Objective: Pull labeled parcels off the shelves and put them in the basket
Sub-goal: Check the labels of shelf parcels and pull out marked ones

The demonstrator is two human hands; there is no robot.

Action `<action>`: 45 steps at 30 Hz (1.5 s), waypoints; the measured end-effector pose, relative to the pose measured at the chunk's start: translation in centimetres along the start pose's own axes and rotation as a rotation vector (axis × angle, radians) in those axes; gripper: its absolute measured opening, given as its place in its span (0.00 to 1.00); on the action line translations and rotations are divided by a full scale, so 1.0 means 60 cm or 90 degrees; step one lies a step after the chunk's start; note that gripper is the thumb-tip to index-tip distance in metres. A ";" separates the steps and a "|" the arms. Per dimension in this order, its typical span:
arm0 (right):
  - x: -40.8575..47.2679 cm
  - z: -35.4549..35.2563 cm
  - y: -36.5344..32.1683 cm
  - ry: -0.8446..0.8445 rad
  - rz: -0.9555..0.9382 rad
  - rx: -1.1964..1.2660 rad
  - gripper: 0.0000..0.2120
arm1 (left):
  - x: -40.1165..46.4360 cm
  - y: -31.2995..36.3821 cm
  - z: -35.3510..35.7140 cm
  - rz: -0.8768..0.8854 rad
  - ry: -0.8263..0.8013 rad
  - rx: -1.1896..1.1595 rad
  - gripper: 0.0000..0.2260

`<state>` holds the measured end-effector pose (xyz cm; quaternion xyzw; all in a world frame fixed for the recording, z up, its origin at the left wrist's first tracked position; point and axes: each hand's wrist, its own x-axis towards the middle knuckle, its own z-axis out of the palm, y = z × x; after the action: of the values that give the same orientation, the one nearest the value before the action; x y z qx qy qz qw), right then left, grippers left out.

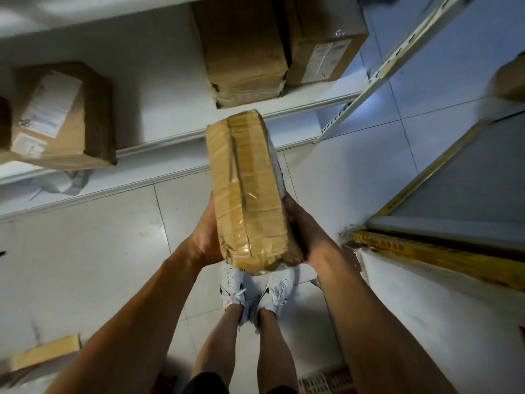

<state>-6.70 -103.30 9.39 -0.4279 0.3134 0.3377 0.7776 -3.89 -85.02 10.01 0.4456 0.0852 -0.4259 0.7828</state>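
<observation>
White metal shelf board [159, 89] carrying three brown cardboard boxes: one with a white printed label [61, 118] at the left, a tape-wrapped one [244, 52] at the front edge, and a labelled one [324, 38] just beside it to the right. Pale glossy tiled floor [93, 251] below, bearing a pair of white sneakers [255, 291] and, lower left, a small tan cardboard box [45, 355], blurred.

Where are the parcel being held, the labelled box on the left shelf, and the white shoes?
held parcel [245, 191], head view, taped top face.
labelled box [61, 118], head view, its top face.
white shoes [272, 288], head view, upper of one shoe.
</observation>
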 end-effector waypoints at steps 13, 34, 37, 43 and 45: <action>0.007 -0.059 0.030 0.040 -0.077 0.024 0.56 | -0.010 0.058 -0.053 -0.087 0.158 0.105 0.19; 0.009 -0.055 0.003 0.023 -0.180 -0.387 0.55 | -0.011 0.055 -0.063 -0.084 0.182 0.273 0.26; 0.005 -0.067 0.003 0.078 -0.171 -0.304 0.50 | -0.026 0.023 -0.062 -0.051 0.219 0.163 0.24; -0.021 -0.068 0.111 0.076 -0.096 0.186 0.56 | -0.023 -0.038 -0.016 0.018 0.266 -0.062 0.26; -0.016 -0.045 0.134 0.053 -0.107 0.274 0.51 | -0.016 -0.050 0.005 0.036 0.254 -0.070 0.27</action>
<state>-14.21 -102.68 5.30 -0.2905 0.3733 0.1788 0.8627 -6.79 -85.41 8.85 0.4797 0.2490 -0.3017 0.7854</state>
